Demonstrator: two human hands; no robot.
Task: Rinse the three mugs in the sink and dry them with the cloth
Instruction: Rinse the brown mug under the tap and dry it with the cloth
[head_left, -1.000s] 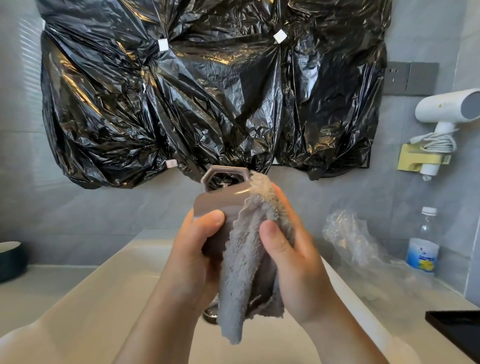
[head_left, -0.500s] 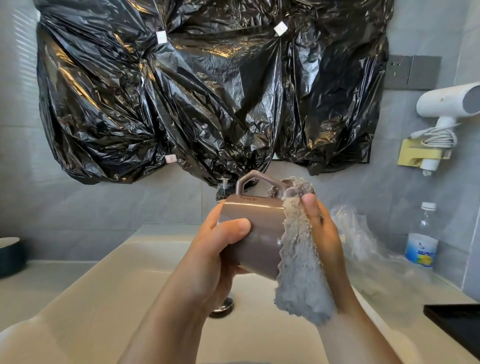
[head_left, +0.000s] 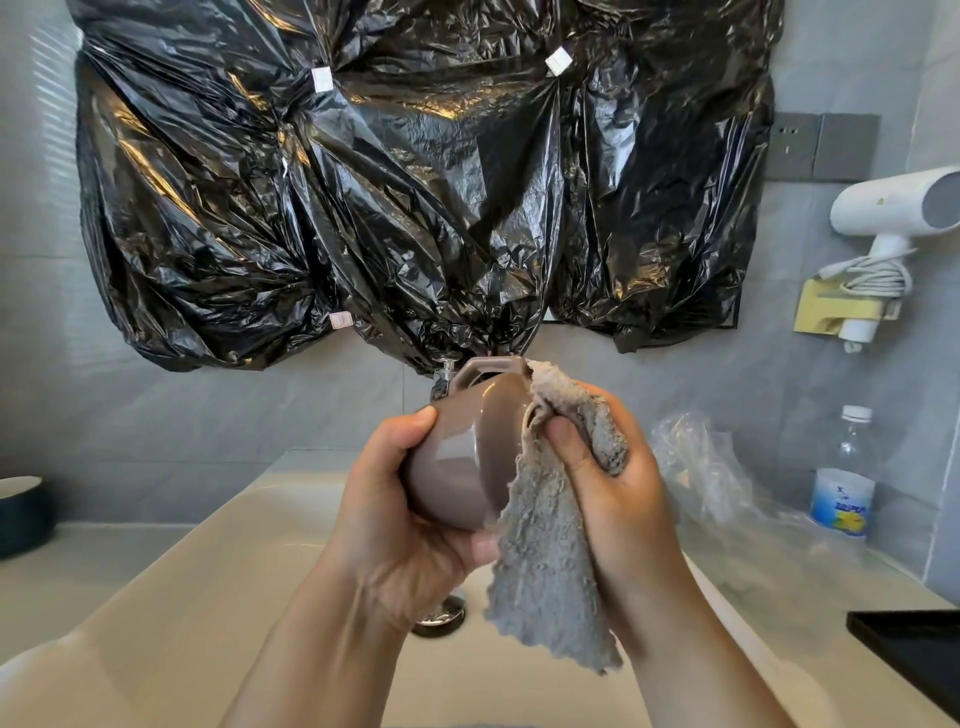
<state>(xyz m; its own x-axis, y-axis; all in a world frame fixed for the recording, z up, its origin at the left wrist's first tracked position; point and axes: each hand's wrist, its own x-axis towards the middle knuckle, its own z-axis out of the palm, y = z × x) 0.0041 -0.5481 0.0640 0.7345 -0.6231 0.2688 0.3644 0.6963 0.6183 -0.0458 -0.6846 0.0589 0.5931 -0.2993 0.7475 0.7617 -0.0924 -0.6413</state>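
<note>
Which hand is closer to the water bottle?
Right. The right hand, gripping the cloth, is left of the water bottle; the left hand, holding the mug, is farther left.

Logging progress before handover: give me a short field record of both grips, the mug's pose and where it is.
left grip: holds the brown mug by its body
right grip: pinches the grey cloth at the mug's rim
mug pose: on its side, handle up, mouth toward the cloth
location: held above the sink, drain visible below
elsewhere: dark vessel on the counter at left, unclear whether a mug
</note>
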